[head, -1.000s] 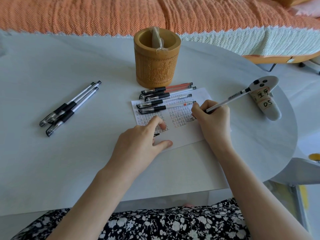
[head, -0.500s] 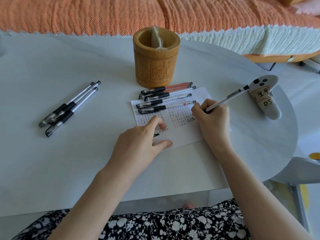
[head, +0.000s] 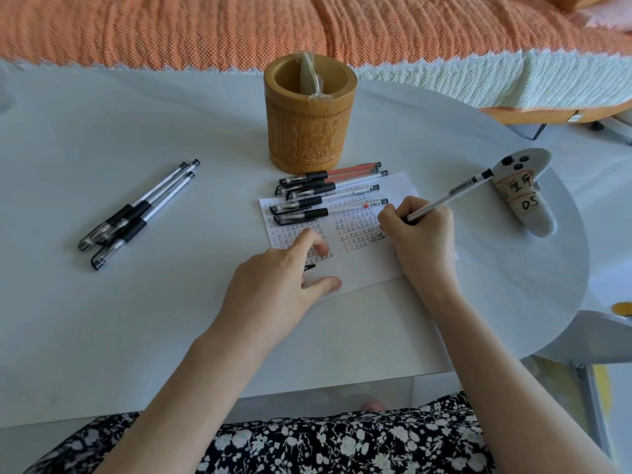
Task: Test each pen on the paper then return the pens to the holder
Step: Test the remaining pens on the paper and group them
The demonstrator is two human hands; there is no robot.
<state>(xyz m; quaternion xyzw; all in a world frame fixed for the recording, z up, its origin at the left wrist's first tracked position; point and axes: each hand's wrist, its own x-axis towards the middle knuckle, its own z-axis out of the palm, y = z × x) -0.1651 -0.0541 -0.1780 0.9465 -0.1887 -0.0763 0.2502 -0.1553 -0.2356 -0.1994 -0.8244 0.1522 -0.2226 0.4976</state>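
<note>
Pinched low on its barrel in the right grip (head: 419,234), a pen (head: 451,196) has its tip down at the paper (head: 369,268), at the end of a row of small marks. Its tail slants off toward 2 o'clock. At 9 o'clock of that, the left grip (head: 273,289) lies spread, fingers pressing the sheet flat. A small black piece (head: 309,267) (a cap, probably) peeks out beneath the fingers; I cannot tell whether it is held.

This stroke, I judge, wants light, even pressure and one short mark in the blank just past the last one. The left grip should weigh the sheet down so it cannot slide on the smooth table (head: 136,319). A skip or a faint line is what the test is for, so the ink deserves a look.

The writing wrist should stay clear of the five pens (head: 328,196) lying side by side across the paper's 12 o'clock edge, since they would likely roll at a nudge. Three pens (head: 136,213) lie well apart at 9 o'clock.

Just beyond the five, at 12 o'clock, the holder (head: 309,121) stands upright with no pens visible inside (only some wrapped thing), so every return is yet to do. A controller (head: 523,196) rests at 2 o'clock, and the bed (head: 239,25) lies farthest off.
</note>
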